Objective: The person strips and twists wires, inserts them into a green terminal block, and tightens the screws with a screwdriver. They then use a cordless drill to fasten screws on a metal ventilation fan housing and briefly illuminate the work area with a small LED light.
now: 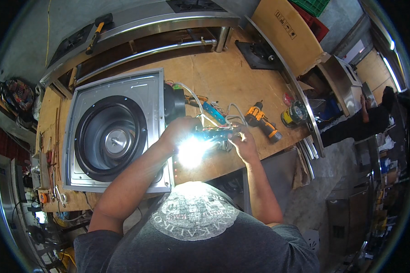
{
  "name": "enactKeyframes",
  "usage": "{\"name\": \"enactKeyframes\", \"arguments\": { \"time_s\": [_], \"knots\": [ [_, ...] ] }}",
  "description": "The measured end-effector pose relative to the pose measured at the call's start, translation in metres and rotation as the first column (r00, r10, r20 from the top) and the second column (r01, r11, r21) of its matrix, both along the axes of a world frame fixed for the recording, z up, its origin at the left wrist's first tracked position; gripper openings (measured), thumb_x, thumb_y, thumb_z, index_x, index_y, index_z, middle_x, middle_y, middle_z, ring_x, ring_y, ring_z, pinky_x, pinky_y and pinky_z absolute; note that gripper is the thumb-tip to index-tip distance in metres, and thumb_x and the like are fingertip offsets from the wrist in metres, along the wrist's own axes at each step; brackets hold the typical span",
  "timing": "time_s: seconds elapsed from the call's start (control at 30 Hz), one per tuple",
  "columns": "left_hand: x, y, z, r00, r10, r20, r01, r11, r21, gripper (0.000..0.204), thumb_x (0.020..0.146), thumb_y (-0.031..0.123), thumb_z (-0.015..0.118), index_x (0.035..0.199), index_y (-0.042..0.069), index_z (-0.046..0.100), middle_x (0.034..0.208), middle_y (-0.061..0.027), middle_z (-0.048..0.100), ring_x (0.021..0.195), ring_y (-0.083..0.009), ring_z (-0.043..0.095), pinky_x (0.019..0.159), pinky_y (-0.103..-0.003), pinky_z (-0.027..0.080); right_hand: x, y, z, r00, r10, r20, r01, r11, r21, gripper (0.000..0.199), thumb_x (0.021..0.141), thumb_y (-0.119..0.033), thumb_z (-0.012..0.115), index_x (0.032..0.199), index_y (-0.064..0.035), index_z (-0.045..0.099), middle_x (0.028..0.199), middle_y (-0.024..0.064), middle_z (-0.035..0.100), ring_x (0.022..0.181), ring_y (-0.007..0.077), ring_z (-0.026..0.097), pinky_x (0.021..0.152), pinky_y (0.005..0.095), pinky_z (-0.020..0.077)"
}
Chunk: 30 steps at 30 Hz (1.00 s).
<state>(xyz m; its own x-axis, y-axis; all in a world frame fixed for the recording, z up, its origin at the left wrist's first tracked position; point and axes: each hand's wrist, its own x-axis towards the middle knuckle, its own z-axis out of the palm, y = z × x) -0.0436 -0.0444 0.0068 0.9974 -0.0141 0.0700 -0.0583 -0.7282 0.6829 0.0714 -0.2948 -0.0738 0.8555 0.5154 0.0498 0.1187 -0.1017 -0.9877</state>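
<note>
Workshop clutter rings a plywood workbench (pixel 223 77), with a steel frame and rail along its far edge.

At the middle of the bench, the left hand (pixel 183 129) is curled shut around one end of a small blue part with a bundle of wires (pixel 214 133), the knuckles turned up. A very bright glare (pixel 191 150) sits just at 6 o'clock from that hand and washes out the lower fingers, so exactly how they wrap cannot be told. The right hand (pixel 243 143) is at 3 o'clock from the left one, fingers pinched closed on the other end of the same wire bundle, thumb and fingertips meeting at the wires.

White and coloured wires loop from the hands toward 12 o'clock, where a blue strip (pixel 212 112) lies flat on the wood. At 9 o'clock from the left hand, touching the forearm, lies a square metal fan housing (pixel 114 132) with a round black ring and a shiny hub in its middle; a black motor (pixel 174 102) sticks out of its side toward the hands.

At 2 o'clock from the right hand, near it, a yellow-and-black cordless drill (pixel 262 120) lies on its side. Farther out in the same direction stands a round yellow-rimmed can (pixel 294 114) by the bench edge. Far off at 10 o'clock a hammer (pixel 98 29) rests on the steel frame. At 3 o'clock, well apart, another person (pixel 373 120) in dark clothes bends over a metal box.
</note>
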Motion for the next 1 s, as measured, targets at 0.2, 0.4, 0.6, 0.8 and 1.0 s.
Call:
{"name": "enactKeyframes", "arguments": {
  "time_s": [0.2, 0.4, 0.6, 0.8, 1.0],
  "knots": [
    [0.001, 0.001, -0.005, 0.999, -0.011, 0.042, 0.010, 1.000, 0.007, 0.038, 0.074, 0.028, 0.082, 0.101, 0.004, 0.069, 0.092, -0.0181, 0.067, 0.087, -0.0366, 0.065, 0.077, -0.043, 0.050, 0.001, -0.001, -0.007, 1.000, -0.026, -0.001, 0.026, 0.999, -0.028, 0.028, 0.087, -0.009, 0.074, 0.112, -0.0054, 0.062, 0.133, 0.0096, 0.058, 0.121, 0.0189, 0.052, 0.099, 0.0342, 0.0441],
    [0.003, 0.003, -0.012, 0.997, -0.006, 0.078, 0.007, 1.000, -0.016, 0.035, 0.073, 0.023, 0.082, 0.099, 0.004, 0.068, 0.089, -0.0177, 0.065, 0.084, -0.0354, 0.064, 0.074, -0.043, 0.050, -0.006, 0.001, 0.008, 0.998, -0.026, -0.058, 0.025, 0.999, -0.027, 0.020, 0.088, -0.007, 0.072, 0.104, -0.0053, 0.061, 0.135, 0.0112, 0.057, 0.122, 0.0213, 0.052, 0.099, 0.0350, 0.0441],
    [0.000, -0.002, -0.003, 0.995, -0.007, 0.097, 0.007, 1.000, -0.005, 0.034, 0.073, 0.021, 0.082, 0.099, 0.004, 0.068, 0.090, -0.0179, 0.064, 0.084, -0.0367, 0.064, 0.076, -0.043, 0.050, -0.009, 0.002, 0.013, 0.992, -0.034, -0.118, 0.034, 0.999, 0.000, 0.014, 0.089, -0.006, 0.070, 0.099, -0.0063, 0.060, 0.136, 0.0133, 0.056, 0.124, 0.0243, 0.051, 0.101, 0.0366, 0.0421],
    [-0.002, -0.002, 0.003, 0.994, -0.012, 0.108, 0.011, 1.000, 0.010, 0.033, 0.075, 0.023, 0.080, 0.099, 0.004, 0.068, 0.089, -0.0184, 0.064, 0.087, -0.0380, 0.064, 0.077, -0.044, 0.049, -0.012, 0.005, 0.019, 0.992, -0.043, -0.119, 0.044, 0.999, 0.007, 0.014, 0.089, -0.006, 0.071, 0.097, -0.0064, 0.059, 0.137, 0.0150, 0.055, 0.126, 0.0244, 0.050, 0.104, 0.0367, 0.0388],
    [-0.003, -0.005, 0.004, 0.995, 0.000, 0.102, -0.002, 1.000, 0.022, 0.033, 0.076, 0.026, 0.079, 0.100, 0.005, 0.068, 0.088, -0.0175, 0.063, 0.086, -0.0373, 0.063, 0.077, -0.044, 0.049, -0.013, 0.003, 0.016, 0.992, -0.049, -0.116, 0.052, 0.998, 0.022, 0.014, 0.090, -0.006, 0.071, 0.098, -0.0066, 0.059, 0.139, 0.0155, 0.054, 0.127, 0.0241, 0.049, 0.106, 0.0372, 0.0374]
  ]
}}
